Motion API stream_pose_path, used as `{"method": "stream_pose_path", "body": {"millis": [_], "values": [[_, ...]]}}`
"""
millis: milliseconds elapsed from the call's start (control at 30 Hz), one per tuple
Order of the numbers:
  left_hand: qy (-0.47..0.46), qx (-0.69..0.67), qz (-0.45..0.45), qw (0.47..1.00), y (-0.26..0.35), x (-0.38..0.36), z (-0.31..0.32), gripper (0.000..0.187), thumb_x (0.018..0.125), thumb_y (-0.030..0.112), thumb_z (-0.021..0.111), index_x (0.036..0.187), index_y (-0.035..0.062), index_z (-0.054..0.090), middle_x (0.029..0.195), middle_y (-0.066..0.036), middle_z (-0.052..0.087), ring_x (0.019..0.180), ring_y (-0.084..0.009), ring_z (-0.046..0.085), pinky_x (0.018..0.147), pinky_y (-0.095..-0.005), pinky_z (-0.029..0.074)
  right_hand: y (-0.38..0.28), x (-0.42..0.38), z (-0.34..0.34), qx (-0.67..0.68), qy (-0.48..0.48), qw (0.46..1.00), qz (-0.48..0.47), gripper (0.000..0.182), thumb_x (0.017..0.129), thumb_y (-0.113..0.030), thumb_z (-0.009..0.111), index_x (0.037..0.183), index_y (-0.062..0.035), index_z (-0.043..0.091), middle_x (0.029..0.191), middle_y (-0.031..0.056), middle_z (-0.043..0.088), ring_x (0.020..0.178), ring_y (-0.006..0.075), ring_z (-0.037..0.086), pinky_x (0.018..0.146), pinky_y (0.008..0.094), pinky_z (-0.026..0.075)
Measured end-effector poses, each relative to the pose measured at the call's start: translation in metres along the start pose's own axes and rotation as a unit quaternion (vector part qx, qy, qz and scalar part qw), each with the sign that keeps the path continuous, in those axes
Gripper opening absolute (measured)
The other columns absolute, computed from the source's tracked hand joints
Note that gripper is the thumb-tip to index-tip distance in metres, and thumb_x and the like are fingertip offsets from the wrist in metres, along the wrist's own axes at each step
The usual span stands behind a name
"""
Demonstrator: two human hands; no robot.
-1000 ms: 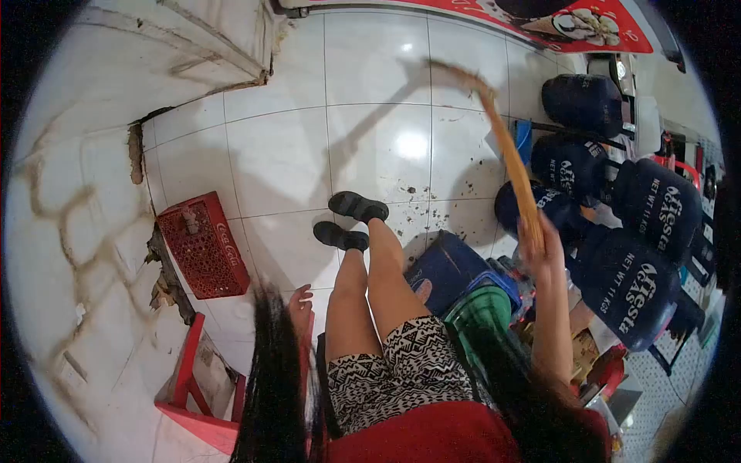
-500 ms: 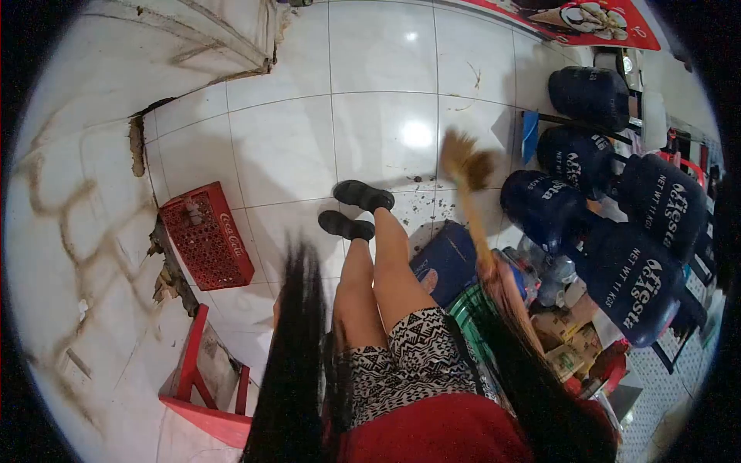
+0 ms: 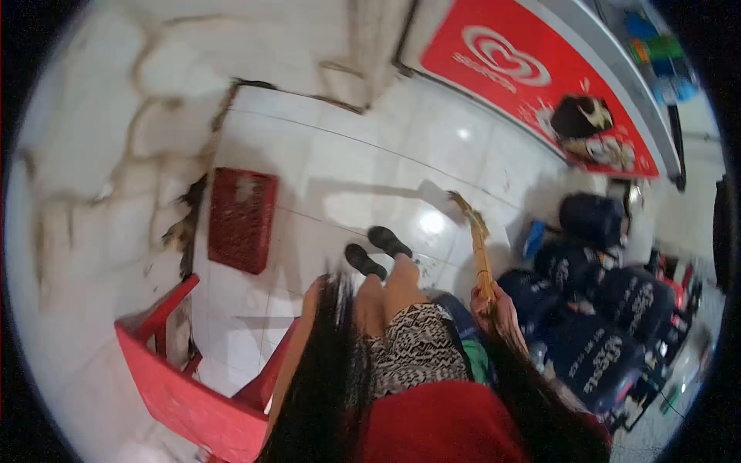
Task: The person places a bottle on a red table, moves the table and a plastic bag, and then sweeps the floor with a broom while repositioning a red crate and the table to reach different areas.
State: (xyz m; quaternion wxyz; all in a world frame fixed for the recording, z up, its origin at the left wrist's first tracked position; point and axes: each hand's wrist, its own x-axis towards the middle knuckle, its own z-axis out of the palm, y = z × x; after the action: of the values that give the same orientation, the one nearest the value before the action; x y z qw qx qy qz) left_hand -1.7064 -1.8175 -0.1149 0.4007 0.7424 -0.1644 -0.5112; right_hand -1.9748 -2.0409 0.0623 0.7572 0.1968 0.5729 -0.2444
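Note:
My right hand [image 3: 498, 307] is closed around the yellowish handle of a broom [image 3: 482, 258]. The broom is raised in front of me, with its bristle end away from my body, above the white tiles. Long dark hair hangs over much of my left arm, and the fingers of my left hand [image 3: 315, 292] are hidden or blurred. That hand is nearest to my legs and a red chair [image 3: 189, 401] on the left. Dark crumbs of dirt [image 3: 429, 272] lie on the floor beside my black shoes [image 3: 377, 251].
A red plastic crate [image 3: 242, 224] lies along the cracked left wall. Several dark blue gas cylinders [image 3: 594, 355] crowd the right side. At the upper right stands a red-fronted freezer [image 3: 494, 58]. White tiled floor [image 3: 332, 162] stretches ahead of my feet.
My view has turned and lifted, bringing more of the freezer and chair into sight. The broom has come up from the dirt, its bristle end now swung away and seen narrower.

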Motion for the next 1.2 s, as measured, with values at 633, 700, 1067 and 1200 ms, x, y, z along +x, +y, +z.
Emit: {"method": "stream_pose_path", "body": {"millis": [633, 700, 1067, 1200], "values": [[0.330, 0.125, 0.290, 0.889, 0.161, -0.146, -0.023, 0.029, 0.054, 0.007, 0.056, 0.082, 0.0057, 0.051, 0.087, -0.011, 0.051, 0.079, -0.0289, 0.049, 0.068, -0.0315, 0.040, 0.191, -0.115, 0.145, -0.583, -0.296, 0.698, 0.293, 0.034, 0.080, -0.027, 0.034, 0.106, -0.0055, 0.036, 0.095, 0.0192, 0.041, 0.082, 0.0276, 0.047, 0.071, 0.0414, 0.041], [0.466, 0.109, 0.257, 0.839, 0.147, -0.147, -0.036, 0.028, 0.052, 0.006, 0.059, 0.080, 0.0048, 0.052, 0.082, -0.011, 0.053, 0.076, -0.0276, 0.050, 0.066, -0.0314, 0.041, 0.169, -0.097, 0.188, -0.666, -0.419, 0.598, 0.152, 0.042, 0.079, -0.033, 0.034, 0.116, -0.0131, 0.030, 0.104, 0.0133, 0.041, 0.093, 0.0331, 0.042, 0.077, 0.0483, 0.034], [0.694, 0.042, -0.067, 0.716, 0.055, -0.206, -0.040, 0.025, 0.057, 0.010, 0.064, 0.077, 0.0019, 0.052, 0.076, -0.012, 0.052, 0.067, -0.0269, 0.051, 0.061, -0.0322, 0.042, 0.032, -0.207, 0.455, -0.245, -0.167, 0.212, -0.931, 0.089, 0.062, -0.053, 0.052, 0.117, 0.0059, 0.014, 0.120, 0.0272, 0.009, 0.110, 0.0366, 0.018, 0.085, 0.0422, 0.026], [0.732, -0.062, -0.089, 0.672, 0.065, -0.213, -0.035, 0.027, 0.058, 0.009, 0.062, 0.082, 0.0036, 0.053, 0.082, -0.014, 0.050, 0.073, -0.0272, 0.050, 0.064, -0.0325, 0.041, 0.020, -0.192, 0.517, -0.254, -0.084, 0.188, -0.945, 0.110, 0.057, -0.068, 0.041, 0.115, 0.0119, -0.008, 0.118, 0.0337, -0.010, 0.112, 0.0441, -0.001, 0.086, 0.0517, 0.012]]}}
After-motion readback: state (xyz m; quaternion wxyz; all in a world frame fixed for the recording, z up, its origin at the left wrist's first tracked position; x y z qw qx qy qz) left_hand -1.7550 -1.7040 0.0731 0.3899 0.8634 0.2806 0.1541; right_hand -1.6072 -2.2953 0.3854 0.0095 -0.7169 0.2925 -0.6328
